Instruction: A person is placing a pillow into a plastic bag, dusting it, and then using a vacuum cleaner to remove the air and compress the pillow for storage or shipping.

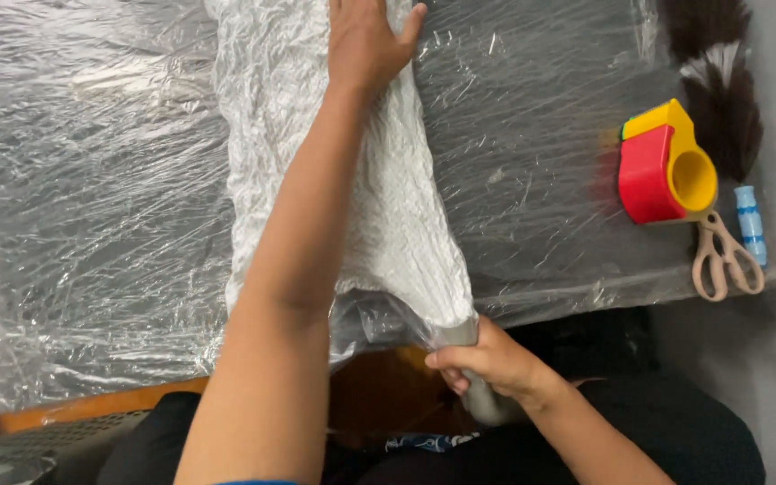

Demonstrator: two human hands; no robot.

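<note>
White crinkled cloth (334,189) lies lengthwise on the plastic-covered table (92,180). Left hand (367,40) presses flat on its far end, fingers spread open. Right hand (487,359) grips the cloth's near end at the table edge, fingers closed around it. Well to the right lie a tape dispenser (662,166), scissors (725,256) and a duster (720,90).
</note>
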